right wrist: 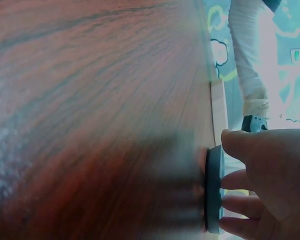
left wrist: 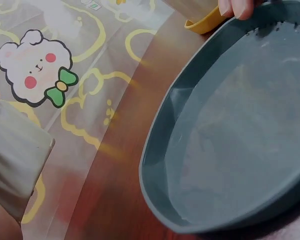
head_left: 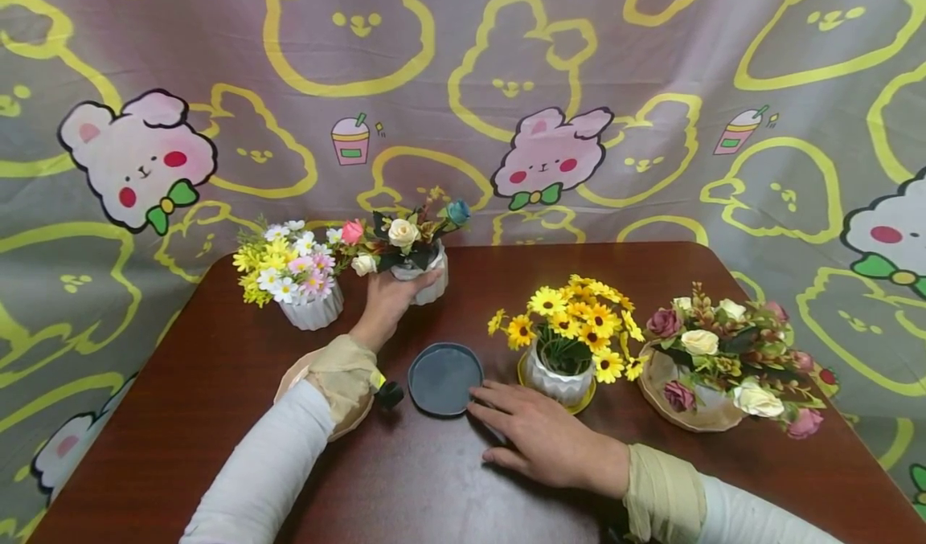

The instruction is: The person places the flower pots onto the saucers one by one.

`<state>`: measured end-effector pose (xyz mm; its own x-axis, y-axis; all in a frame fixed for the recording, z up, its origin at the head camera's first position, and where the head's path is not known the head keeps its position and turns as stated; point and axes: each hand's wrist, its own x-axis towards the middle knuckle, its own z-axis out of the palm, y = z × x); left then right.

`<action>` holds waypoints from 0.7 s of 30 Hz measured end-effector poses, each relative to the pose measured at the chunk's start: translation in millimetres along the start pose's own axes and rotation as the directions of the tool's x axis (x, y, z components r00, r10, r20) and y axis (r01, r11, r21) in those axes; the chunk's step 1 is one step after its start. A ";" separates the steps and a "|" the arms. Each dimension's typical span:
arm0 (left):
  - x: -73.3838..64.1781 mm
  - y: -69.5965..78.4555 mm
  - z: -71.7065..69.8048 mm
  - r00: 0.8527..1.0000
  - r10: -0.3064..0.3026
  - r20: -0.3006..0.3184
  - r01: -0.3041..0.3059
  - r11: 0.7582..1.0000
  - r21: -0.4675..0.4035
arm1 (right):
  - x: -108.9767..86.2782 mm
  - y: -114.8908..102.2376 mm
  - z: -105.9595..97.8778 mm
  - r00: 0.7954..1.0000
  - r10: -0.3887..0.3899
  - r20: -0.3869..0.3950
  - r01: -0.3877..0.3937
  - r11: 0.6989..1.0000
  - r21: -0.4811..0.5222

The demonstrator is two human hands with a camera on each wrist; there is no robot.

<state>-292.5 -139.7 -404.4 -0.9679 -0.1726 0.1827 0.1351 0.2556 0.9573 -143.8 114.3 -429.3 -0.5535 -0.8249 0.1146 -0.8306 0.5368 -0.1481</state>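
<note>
My left hand (head_left: 387,307) grips a white ribbed flowerpot (head_left: 432,280) of artificial roses, cream, pink and blue, at the back of the table. In the left wrist view this pot (left wrist: 17,155) shows at the left edge, with a fingertip on its side. A round dark grey saucer (head_left: 444,379) lies on the table in front of it, holding no pot. Fingers fairly straight, my right hand (head_left: 546,439) touches the saucer's right edge. Seen from the right wrist, the fingertips (right wrist: 230,202) meet the rim of the saucer (right wrist: 214,192).
White and yellow daisies fill a pot (head_left: 314,307) at the left. Yellow flowers stand in a pot (head_left: 557,379) on a yellow saucer (head_left: 589,399). Farther right, a rose arrangement sits on a beige plate (head_left: 658,387). Another beige plate (head_left: 289,379) is partly under my left forearm. A patterned curtain (head_left: 434,118) hangs behind.
</note>
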 end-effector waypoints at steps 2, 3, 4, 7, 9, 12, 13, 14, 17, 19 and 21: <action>-1.0 0.2 -0.7 1.000 -0.011 0.005 0.011 1.000 -0.001 | 0.1 0.3 0.3 1.000 0.003 0.004 -0.003 1.000 0.000; -1.6 0.5 -1.1 1.000 -0.016 0.008 0.016 1.000 -0.004 | 0.1 0.3 0.5 1.000 0.005 0.007 -0.005 1.000 0.000; -2.6 1.2 -1.5 1.000 -0.020 0.009 0.020 1.000 -0.006 | 0.3 0.3 0.6 1.000 0.007 0.009 -0.007 1.000 0.000; -5.2 3.4 -2.5 0.999 -0.024 0.025 0.024 1.000 -0.016 | 0.8 0.1 0.7 1.000 0.009 0.014 -0.009 1.000 0.004; -6.9 5.5 -3.0 0.999 -0.019 0.036 0.019 1.000 -0.017 | 1.0 0.0 0.4 1.000 0.013 0.019 -0.013 1.000 0.010; -8.9 8.8 -3.5 0.999 -0.004 0.047 0.004 1.000 -0.007 | 1.3 0.0 -0.3 0.999 0.018 0.028 -0.018 1.000 0.017; -9.5 9.7 -3.6 0.999 0.000 0.050 0.000 1.000 0.002 | 1.2 0.0 -0.5 0.999 0.020 0.029 -0.020 1.000 0.020; -10.0 10.6 -3.6 0.999 0.004 0.051 -0.004 1.000 0.006 | 1.2 -0.1 -0.6 0.999 0.020 0.029 -0.021 1.000 0.020; -11.2 12.4 -3.7 0.998 0.012 0.056 -0.013 1.000 0.017 | 0.9 -0.2 -0.6 1.000 0.019 0.023 -0.020 1.000 0.023; -11.7 12.9 -3.9 0.998 0.005 0.056 -0.006 1.000 0.027 | 0.8 -0.4 -0.5 1.000 0.017 0.019 -0.018 1.000 0.026; -12.2 13.4 -4.2 0.999 -0.006 0.053 0.004 0.999 0.034 | 0.8 -0.5 -0.2 1.000 0.017 0.017 -0.017 0.999 0.029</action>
<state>-278.0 -138.2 -392.9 -0.9785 -0.1238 0.1647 0.1236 0.2869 0.9500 -143.8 113.4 -428.9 -0.5663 -0.8187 0.0953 -0.8188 0.5456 -0.1785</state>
